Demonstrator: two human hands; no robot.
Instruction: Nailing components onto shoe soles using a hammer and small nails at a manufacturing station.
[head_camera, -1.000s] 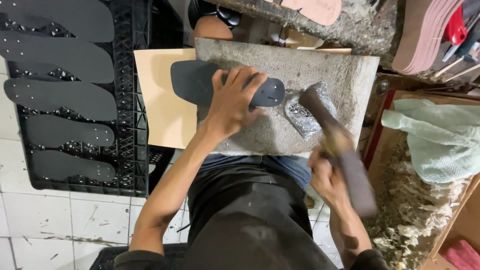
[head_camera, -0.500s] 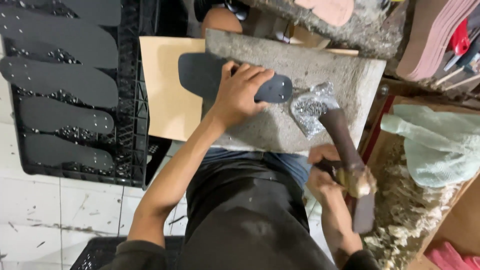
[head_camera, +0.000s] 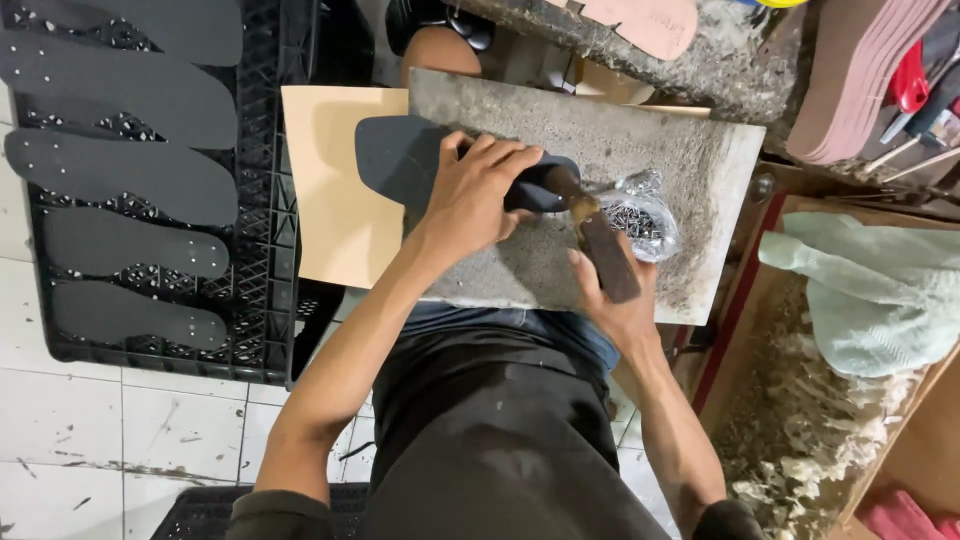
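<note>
Left hand (head_camera: 478, 195), mid-frame, lies palm down with fingers spread on a dark sole (head_camera: 400, 160), pinning it flat to the stone slab (head_camera: 690, 150). The sole's wide end overhangs the slab's left edge, above a tan sheet (head_camera: 330, 200).

Right hand (head_camera: 612, 300), just right of centre, is closed around the handle of a hammer (head_camera: 600, 245). The hammer's head sits at the sole's narrow end, right beside the left fingertips; contact with the sole cannot be told.

A crumpled clear bag of small nails (head_camera: 640, 215) rests on the slab just right of the hammer.

Left of frame: black crate (head_camera: 280, 300) with five dark soles (head_camera: 130, 170) laid in a column, each studded with small bright points.

Right of frame: pale green cloth (head_camera: 870, 300) over a wooden box. Upper right: stack of pinkish soles (head_camera: 850, 80).
</note>
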